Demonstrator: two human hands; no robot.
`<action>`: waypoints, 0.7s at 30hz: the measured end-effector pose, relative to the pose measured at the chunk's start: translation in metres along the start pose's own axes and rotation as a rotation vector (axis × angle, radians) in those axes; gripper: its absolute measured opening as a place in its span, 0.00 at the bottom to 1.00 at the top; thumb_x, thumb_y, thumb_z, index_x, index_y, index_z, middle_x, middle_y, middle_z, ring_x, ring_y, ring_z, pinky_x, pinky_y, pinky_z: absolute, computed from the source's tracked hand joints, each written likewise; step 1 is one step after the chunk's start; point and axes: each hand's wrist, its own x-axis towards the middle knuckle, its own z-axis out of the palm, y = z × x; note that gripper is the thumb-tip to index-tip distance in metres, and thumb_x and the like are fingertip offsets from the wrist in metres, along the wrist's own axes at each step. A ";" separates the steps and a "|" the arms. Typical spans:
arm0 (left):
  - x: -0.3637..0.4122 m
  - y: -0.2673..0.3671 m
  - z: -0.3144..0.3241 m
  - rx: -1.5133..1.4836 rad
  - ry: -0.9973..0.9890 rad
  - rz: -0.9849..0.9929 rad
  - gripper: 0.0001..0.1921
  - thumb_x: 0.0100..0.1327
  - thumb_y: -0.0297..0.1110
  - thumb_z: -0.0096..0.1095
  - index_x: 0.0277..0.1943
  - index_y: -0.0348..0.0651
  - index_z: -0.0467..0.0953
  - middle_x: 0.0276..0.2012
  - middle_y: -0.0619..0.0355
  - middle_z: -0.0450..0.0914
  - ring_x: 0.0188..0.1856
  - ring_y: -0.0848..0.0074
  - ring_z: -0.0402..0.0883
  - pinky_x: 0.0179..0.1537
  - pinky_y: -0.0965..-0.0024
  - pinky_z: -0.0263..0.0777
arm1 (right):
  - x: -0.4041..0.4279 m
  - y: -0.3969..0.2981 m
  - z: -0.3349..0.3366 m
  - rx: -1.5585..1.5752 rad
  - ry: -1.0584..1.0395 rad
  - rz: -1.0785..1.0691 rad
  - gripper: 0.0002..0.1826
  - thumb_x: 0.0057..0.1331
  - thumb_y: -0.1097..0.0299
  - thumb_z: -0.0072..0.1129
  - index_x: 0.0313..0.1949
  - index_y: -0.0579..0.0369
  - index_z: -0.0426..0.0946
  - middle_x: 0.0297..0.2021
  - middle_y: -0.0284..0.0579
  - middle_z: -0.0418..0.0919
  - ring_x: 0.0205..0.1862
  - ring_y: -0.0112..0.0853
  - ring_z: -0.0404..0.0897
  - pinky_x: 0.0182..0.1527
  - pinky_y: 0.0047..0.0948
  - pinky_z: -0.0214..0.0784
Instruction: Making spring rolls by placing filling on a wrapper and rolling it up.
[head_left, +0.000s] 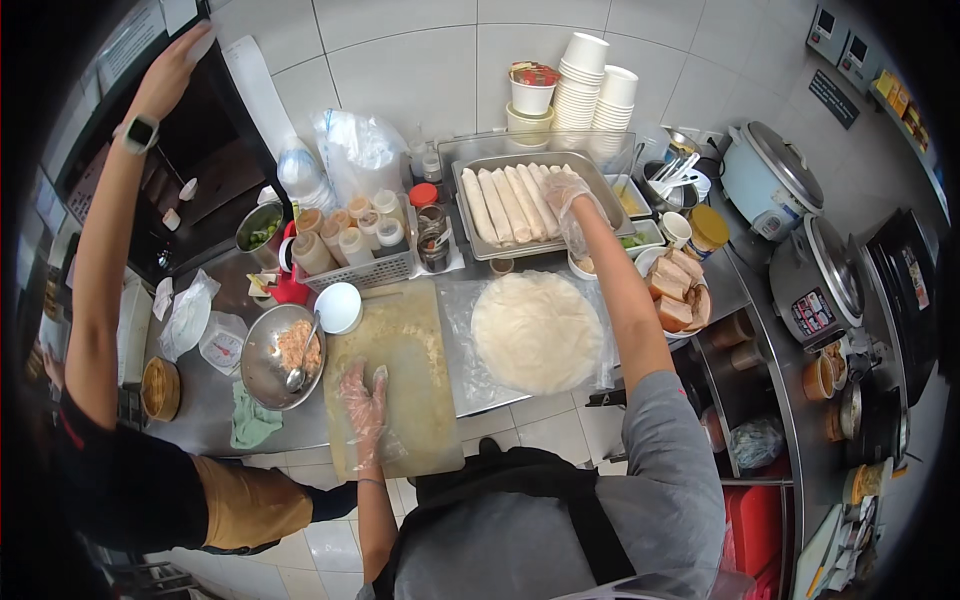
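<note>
My left hand (364, 401), in a clear plastic glove, rests with spread fingers on the worn cutting board (409, 375) and holds nothing. My right hand (571, 199), gloved too, reaches into the steel tray (480, 255) at the right end of a row of long white wrapper rolls (499, 202); whether it grips a roll is hidden. A stack of round, thin wrapper sheets (537, 332) lies on plastic film right of the board. Left of the board stands a steel bowl (259, 360) with an orange-pink shredded filling (295, 343) and a spoon (297, 377). A white bowl (338, 307) touches the board's upper left.
A co-worker (127, 465) stands at the left, one arm raised. Sauce bottles (313, 251) fill a perforated basket (367, 271) behind the board. Beside my right arm are a bowl of meat pieces (673, 289) and two rice cookers (772, 169). Paper cups (581, 82) stand stacked behind the tray.
</note>
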 end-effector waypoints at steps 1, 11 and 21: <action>-0.001 -0.001 -0.001 0.003 -0.006 0.003 0.27 0.59 0.39 0.62 0.60 0.39 0.67 0.58 0.42 0.67 0.62 0.51 0.62 0.64 0.53 0.52 | -0.003 -0.005 0.000 0.000 0.000 -0.006 0.28 0.66 0.62 0.37 0.66 0.48 0.57 0.62 0.44 0.65 0.63 0.37 0.65 0.67 0.42 0.48; -0.001 -0.002 -0.001 0.057 -0.025 0.052 0.26 0.59 0.39 0.61 0.58 0.41 0.67 0.56 0.43 0.68 0.59 0.52 0.63 0.62 0.52 0.55 | -0.042 -0.042 -0.002 0.520 0.167 0.130 0.34 0.66 0.48 0.44 0.67 0.51 0.55 0.66 0.56 0.55 0.69 0.43 0.54 0.69 0.38 0.46; -0.001 0.002 -0.001 0.075 -0.004 0.103 0.23 0.57 0.39 0.62 0.55 0.40 0.70 0.52 0.43 0.71 0.56 0.52 0.66 0.59 0.53 0.57 | -0.023 -0.042 0.017 0.323 0.305 0.004 0.24 0.68 0.49 0.40 0.64 0.27 0.61 0.67 0.53 0.55 0.69 0.48 0.53 0.69 0.39 0.45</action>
